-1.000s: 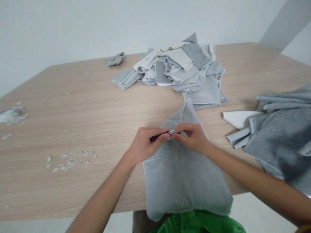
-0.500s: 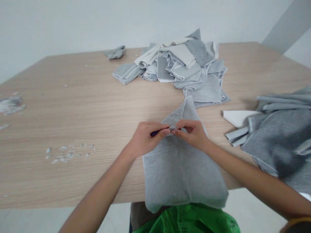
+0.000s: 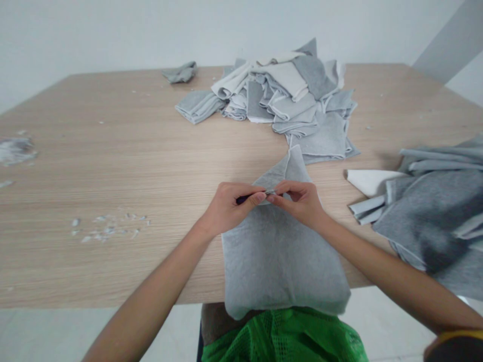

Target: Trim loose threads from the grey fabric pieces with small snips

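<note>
A grey cloth lies in front of me, hanging over the table's near edge, with its far corner pointing away. My left hand is closed around a small dark-handled tool. The tool's thin metal tip points right, towards the other hand's fingertips. My right hand pinches the raised edge of the cloth by that tip, thumb and forefinger nearly meeting. Fingers hide most of the handle, so the exact kind of tool is unclear.
A heap of folded grey and white cloths lies at the back, with a crumpled cloth to its left. Larger grey cloths are piled on the right. Scraps and lint are scattered on the left of the table.
The view has tilted slightly, so the table and cloths appear a little higher. Both hands keep their hold, and the metal tip shows more clearly between the fingertips.
</note>
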Tool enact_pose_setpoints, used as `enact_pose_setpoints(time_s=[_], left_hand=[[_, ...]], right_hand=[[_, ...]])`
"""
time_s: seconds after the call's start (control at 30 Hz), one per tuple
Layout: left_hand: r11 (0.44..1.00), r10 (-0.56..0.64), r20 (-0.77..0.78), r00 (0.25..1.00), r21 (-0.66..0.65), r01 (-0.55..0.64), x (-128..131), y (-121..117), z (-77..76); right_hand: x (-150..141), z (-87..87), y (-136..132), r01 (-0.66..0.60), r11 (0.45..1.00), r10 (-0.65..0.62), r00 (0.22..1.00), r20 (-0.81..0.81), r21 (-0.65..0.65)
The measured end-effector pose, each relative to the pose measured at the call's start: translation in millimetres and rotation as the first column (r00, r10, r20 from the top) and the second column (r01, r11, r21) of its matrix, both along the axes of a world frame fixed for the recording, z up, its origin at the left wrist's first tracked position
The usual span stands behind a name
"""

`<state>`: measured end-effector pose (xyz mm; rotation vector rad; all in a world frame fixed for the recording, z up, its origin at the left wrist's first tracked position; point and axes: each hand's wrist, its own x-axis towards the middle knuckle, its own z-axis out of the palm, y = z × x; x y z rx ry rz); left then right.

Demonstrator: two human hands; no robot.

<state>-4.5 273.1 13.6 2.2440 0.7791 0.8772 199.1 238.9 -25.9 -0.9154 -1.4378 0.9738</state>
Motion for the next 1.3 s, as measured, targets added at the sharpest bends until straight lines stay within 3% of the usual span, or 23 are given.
enact_pose_setpoints(time_s=[0.4, 0.7, 1.03, 1.3], left_hand=[[0.997, 0.045, -0.017, 0.999, -0.066, -0.046, 4.1, -2.9, -2.6], [0.997, 0.071, -0.039, 0.997, 0.008, -0.07, 3.9, -3.5, -1.5], [0.992, 0.114, -0.02, 0.993, -0.057, -0.115, 5.3, -3.2, -4.5], [0.992, 0.08, -0.031, 0.996, -0.094, -0.082, 7.9, -4.6, -1.5]], right_hand=[[-3.3, -1.0, -1.5, 0.096, 0.994, -0.095, 0.995, 0.031, -0.049], [-2.7, -0.1, -0.4, 0.107, 0.99, -0.105, 0.994, 0.026, -0.091], [-2.2, -1.5, 0.8, 0.099, 0.99, -0.099, 0.995, 0.013, -0.097], [-4.0, -0.6, -0.7, 0.108, 0.989, -0.11, 0.994, -0.008, -0.098]])
